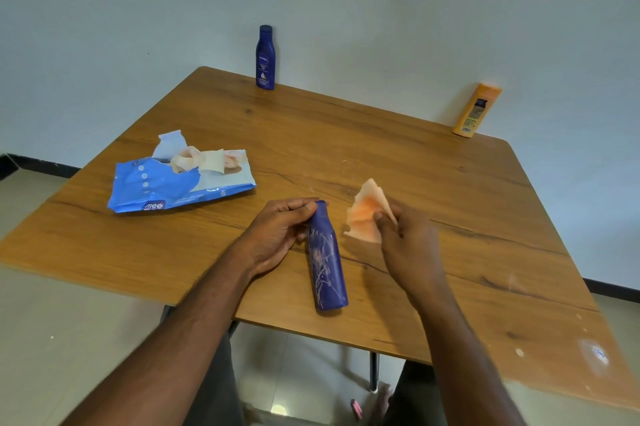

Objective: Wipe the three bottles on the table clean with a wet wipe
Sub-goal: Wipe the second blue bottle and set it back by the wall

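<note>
Wood-grain table [398, 155] takes up most of the view, pushed against a pale wall. Blue wipe pack [173, 183] lies open on its left side, a wipe half pulled out of the flap.

Three bottles. Dark blue lotion bottle [265, 57] stands upright at the far edge. Orange bottle [476, 110] stands at the far right corner, looks tilted, though that may be lens distortion. Smeared blue bottle [327, 257] lies flat near the front edge, between the hands.

Axis: the smeared blue bottle's long axis runs roughly front to back, cap end away from the person, base toward them and close to the table edge. Streaks run the length of its upper face.

Left hand [277, 235] has fingers and thumb curled round the neck end, pinning it. Right hand [405, 235] pinches a bunched wet wipe [367, 214] just right of the bottle, not touching it.

Risks, my read:
- Round body on its side: a sideways wiping stroke could roll it if the neck grip slackens.
- Base sits near the front edge, so a pull toward the person may slide it off.
- Wipe already looks orange-stained; could smear, not clean.
</note>
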{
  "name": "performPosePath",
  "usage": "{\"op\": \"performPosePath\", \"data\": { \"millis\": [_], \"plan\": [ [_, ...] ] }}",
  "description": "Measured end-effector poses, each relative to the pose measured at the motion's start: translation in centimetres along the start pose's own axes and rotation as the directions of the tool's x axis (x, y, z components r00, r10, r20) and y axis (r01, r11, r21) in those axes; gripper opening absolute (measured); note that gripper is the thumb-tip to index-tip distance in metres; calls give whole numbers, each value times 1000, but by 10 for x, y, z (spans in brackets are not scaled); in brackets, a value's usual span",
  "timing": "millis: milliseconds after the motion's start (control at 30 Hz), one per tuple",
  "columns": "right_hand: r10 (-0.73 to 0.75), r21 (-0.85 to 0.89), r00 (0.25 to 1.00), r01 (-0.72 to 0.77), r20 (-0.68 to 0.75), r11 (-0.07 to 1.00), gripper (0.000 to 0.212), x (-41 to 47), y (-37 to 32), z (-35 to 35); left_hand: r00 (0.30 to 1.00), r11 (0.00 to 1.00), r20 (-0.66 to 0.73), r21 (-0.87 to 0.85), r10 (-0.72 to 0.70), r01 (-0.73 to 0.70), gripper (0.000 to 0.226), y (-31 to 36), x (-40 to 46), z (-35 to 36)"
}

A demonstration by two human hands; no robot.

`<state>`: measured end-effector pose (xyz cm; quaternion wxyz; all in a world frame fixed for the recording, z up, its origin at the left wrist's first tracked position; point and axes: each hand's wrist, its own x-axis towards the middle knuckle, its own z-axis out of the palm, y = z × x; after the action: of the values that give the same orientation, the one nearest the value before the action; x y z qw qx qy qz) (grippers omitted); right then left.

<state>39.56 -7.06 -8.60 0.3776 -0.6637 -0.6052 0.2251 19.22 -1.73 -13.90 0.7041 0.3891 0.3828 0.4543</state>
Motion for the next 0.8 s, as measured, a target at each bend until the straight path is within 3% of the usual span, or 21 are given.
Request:
{"op": "performPosePath", "data": {
  "millis": [100,200,267,400,600,800],
  "plan": [
    [-201,-71,980,201,13,977,36,3,-15,17,1000,1000,19,5,13,-14,40,0,-1,2],
    [-283,-132,933,317,222,939,41,-5,-28,32,998,998,35,48,50,-52,32,0,-1,2],
    [-265,-177,915,328,304,928,43,-10,-30,35,998,995,28,83,62,-64,32,1,-1,2],
    [-261,-131,909,317,324,940,43,-12,-21,29,998,996,9,72,54,-55,33,1,-1,2],
    [-359,-95,847,425,393,900,44,-27,-4,16,1000,995,10,95,19,-19,23,-1,0,0],
    [-381,-46,855,422,352,905,45,-60,9,6,999,981,-17,194,28,-24,24,-1,-1,4]
  ]
}}
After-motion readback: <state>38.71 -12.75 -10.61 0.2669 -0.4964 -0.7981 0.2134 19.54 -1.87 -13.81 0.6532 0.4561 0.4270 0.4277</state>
